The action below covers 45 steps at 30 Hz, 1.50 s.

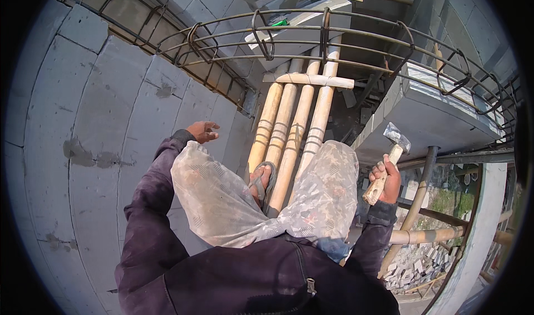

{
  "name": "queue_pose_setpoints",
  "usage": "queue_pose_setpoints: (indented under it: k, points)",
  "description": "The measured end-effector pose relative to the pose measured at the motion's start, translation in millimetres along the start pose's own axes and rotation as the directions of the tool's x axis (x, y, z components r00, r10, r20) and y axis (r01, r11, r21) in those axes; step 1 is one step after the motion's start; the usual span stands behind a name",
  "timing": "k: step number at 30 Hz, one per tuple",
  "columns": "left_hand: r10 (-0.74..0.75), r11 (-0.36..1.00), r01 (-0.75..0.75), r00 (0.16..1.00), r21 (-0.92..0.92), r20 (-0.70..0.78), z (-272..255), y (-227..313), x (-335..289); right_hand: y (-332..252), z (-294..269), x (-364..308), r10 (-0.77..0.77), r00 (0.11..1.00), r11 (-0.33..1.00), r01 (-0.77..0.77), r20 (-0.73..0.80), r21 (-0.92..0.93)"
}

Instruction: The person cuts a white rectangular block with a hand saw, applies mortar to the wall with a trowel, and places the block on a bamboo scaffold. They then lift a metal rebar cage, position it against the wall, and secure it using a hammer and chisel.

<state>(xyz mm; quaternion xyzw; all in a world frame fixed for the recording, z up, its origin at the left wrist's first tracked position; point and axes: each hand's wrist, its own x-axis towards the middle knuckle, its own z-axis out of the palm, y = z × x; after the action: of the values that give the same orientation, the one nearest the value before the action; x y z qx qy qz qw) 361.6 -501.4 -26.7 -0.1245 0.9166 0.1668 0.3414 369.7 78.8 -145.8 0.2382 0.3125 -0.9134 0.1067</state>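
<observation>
My right hand (392,180) is wrapped round the wooden handle of a hammer (396,148). Its metal head points up and away from me, pale with dust, and the handle's butt sticks out below my fist. On the other side, my left hand (203,131) hangs beside my left knee, near the grey block wall (100,126). Its fingers are apart and hold nothing; I cannot tell whether they touch the wall. Under me, a sandalled foot (260,182) rests on several bamboo poles (295,131) laid side by side.
A tied rebar cage (300,41) crosses ahead, above the poles. Pale blocks (311,23) lie beyond a short cross-piece (308,80). To the right stand a block ledge (434,112) and bamboo scaffolding (428,236), with rubble (414,267) far below.
</observation>
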Motion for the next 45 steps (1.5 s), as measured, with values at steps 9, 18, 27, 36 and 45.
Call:
queue_pose_setpoints:
  k: [9,18,27,36,45]
  points:
    - [-0.123,0.991,0.125,0.991,-0.041,0.052,193.4,-123.0,49.7,61.2,160.2,96.9,0.342,0.906,0.397,0.102,0.25,-0.912]
    - [-0.227,0.911,0.182,0.97,-0.371,-0.083,291.1,-139.6,121.9,242.5,96.9,223.0,0.104,0.76,-0.546,0.583,0.642,-0.602]
    - [-0.362,0.802,0.342,0.93,-0.489,0.057,333.2,-131.9,167.2,270.2,139.3,184.4,0.026,0.954,-0.624,0.25,0.299,-0.741]
    - [-0.301,0.818,0.366,0.93,-0.443,0.213,301.6,-101.7,198.5,270.6,138.0,191.2,0.024,0.953,-0.654,0.243,0.302,-0.717]
    - [-0.264,0.83,0.255,0.963,-0.496,0.053,366.9,-133.1,206.1,278.7,125.8,188.7,0.004,0.934,-0.688,0.262,0.357,-0.677]
